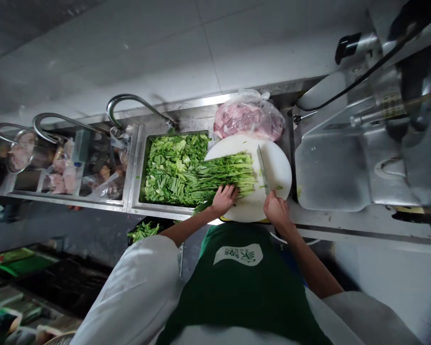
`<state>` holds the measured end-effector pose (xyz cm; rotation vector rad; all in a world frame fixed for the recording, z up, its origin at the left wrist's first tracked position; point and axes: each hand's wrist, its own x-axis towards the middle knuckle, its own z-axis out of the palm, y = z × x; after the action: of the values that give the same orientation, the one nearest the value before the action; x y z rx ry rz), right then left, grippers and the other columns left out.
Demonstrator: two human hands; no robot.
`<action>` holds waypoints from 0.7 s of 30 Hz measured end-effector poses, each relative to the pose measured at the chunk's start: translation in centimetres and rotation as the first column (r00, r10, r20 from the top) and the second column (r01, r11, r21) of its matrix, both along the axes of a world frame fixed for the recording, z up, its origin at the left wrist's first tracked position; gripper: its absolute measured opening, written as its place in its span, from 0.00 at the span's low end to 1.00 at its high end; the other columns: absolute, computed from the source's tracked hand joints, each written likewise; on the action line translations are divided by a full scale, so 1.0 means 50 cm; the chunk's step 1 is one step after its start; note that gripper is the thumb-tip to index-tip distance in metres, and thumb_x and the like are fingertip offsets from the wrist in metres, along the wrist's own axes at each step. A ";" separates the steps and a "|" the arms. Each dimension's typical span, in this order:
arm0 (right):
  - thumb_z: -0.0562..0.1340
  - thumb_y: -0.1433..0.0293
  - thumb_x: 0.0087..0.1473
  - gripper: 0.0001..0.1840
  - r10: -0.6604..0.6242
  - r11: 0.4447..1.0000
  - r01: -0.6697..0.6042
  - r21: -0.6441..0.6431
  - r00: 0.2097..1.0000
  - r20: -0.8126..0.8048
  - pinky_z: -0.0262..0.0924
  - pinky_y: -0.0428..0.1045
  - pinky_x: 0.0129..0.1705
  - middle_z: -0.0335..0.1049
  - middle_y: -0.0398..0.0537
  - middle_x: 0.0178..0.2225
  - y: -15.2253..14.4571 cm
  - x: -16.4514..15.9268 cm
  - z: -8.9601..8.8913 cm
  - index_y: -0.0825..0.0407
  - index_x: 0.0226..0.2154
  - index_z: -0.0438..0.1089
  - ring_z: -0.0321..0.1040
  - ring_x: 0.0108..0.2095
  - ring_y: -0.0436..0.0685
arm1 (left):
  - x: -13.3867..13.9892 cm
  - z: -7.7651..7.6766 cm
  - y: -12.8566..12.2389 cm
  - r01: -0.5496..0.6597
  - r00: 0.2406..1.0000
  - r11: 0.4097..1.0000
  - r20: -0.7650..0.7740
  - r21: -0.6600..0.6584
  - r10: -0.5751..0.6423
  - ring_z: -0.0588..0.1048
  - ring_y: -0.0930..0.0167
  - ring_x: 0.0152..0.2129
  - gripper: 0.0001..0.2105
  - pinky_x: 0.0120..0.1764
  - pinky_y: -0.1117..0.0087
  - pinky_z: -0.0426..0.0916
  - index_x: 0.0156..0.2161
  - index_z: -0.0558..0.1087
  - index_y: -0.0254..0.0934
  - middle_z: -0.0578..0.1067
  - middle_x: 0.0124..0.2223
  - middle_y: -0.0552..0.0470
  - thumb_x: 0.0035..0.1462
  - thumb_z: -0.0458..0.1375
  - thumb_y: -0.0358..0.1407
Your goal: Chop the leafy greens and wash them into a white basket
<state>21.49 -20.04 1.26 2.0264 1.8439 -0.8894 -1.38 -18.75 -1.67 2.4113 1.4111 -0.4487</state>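
A bundle of long leafy greens (222,172) lies on a round white cutting board (280,163), its pale stalk ends toward the right. My left hand (224,199) holds the near side of the bundle, fingers curved over the stalks. In my right hand (276,209) is the handle of a kitchen knife (262,167). Its blade points away from me over the board, just right of the stalk ends and apart from them. To the left, cut greens (172,167) fill a metal sink basin (141,182), and the bundle's leafy end reaches over them.
Behind the board sits a plastic bag of raw meat (249,117). A metal slicing machine (334,167) stands at right. A curved faucet (136,98) rises behind the basin. Farther left, another sink holds bagged items (107,184). More greens (145,231) lie below the counter edge.
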 end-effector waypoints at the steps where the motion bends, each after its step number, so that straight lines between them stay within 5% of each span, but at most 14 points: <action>1: 0.45 0.71 0.68 0.18 0.022 1.000 -0.023 -0.008 1.000 -0.008 0.63 0.53 0.44 0.77 0.63 0.40 -0.008 -0.008 -0.002 0.60 0.52 0.64 0.77 0.43 0.65 | 0.005 -0.013 -0.011 -0.027 0.999 1.000 -0.017 -0.006 0.027 0.64 0.54 0.59 0.24 0.61 0.50 0.58 0.67 0.64 0.42 0.66 0.64 0.40 0.69 0.46 0.38; 5: 0.48 0.76 0.65 0.18 0.114 0.993 -0.115 -0.022 0.992 -0.053 0.63 0.52 0.44 0.78 0.64 0.39 -0.029 -0.044 -0.005 0.62 0.54 0.64 0.77 0.42 0.64 | 0.019 -0.041 -0.006 -0.118 0.993 0.993 -0.024 -0.006 0.118 0.66 0.56 0.58 0.24 0.59 0.52 0.60 0.68 0.63 0.43 0.67 0.64 0.41 0.70 0.41 0.34; 10: 0.48 0.69 0.68 0.17 0.047 0.999 -0.047 0.016 0.998 -0.028 0.62 0.52 0.44 0.77 0.62 0.40 -0.014 -0.018 0.005 0.58 0.52 0.66 0.77 0.42 0.64 | 0.024 -0.002 0.017 -0.125 0.991 0.988 -0.028 0.093 0.128 0.56 0.52 0.67 0.26 0.62 0.47 0.55 0.69 0.60 0.48 0.59 0.70 0.41 0.67 0.52 0.41; 15: 0.47 0.68 0.69 0.19 -0.034 0.999 0.035 0.037 0.999 -0.015 0.62 0.52 0.43 0.77 0.63 0.39 0.002 0.020 0.016 0.58 0.51 0.67 0.76 0.41 0.64 | -0.008 0.026 0.098 -0.129 0.985 0.981 -0.095 0.143 0.144 0.30 0.41 0.71 0.60 0.64 0.34 0.44 0.75 0.38 0.50 0.37 0.76 0.41 0.45 0.71 0.54; 18: 0.47 0.67 0.69 0.19 -0.065 0.997 0.066 0.047 0.998 -0.021 0.62 0.51 0.44 0.77 0.63 0.39 0.003 0.027 0.021 0.58 0.50 0.68 0.76 0.42 0.63 | -0.037 0.014 0.177 -0.209 0.963 0.978 -0.171 0.019 0.209 0.35 0.31 0.68 0.71 0.60 0.29 0.46 0.75 0.30 0.46 0.36 0.75 0.34 0.36 0.71 0.63; 21: 0.47 0.68 0.69 0.18 -0.105 0.991 0.106 0.084 0.994 -0.008 0.62 0.52 0.44 0.77 0.64 0.39 0.005 0.030 0.025 0.58 0.50 0.68 0.77 0.42 0.64 | -0.045 0.000 0.218 -0.210 0.963 0.977 -0.181 -0.046 0.199 0.51 0.32 0.64 0.72 0.58 0.32 0.52 0.75 0.30 0.45 0.47 0.72 0.29 0.34 0.71 0.64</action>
<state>22.98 -19.77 2.48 2.1929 1.8200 -0.8564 -3.65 -7.82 -1.69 2.1896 1.6723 -0.6571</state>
